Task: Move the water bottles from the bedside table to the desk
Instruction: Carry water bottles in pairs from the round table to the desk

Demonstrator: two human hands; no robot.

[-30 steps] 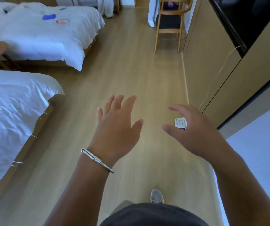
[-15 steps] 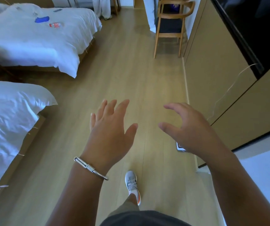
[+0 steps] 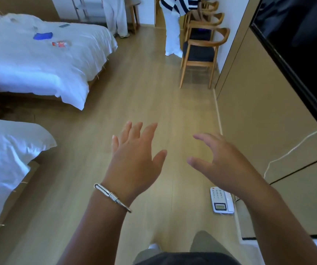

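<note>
left hand (image 3: 134, 159) fingers wide, empty | right hand (image 3: 220, 165) loosely curled, empty | white phone (image 3: 221, 200) (floor, right) now nearer, chairs (image 3: 199, 52) closer

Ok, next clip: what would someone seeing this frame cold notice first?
First the two bare hands held out over the wooden floor, the left hand with spread fingers and a silver bracelet on its wrist, the right hand loosely curled; neither holds anything. Next, the white beds along the left, and a white desk phone lying on the floor beside the right-hand cabinet. No water bottle is in view.
</note>
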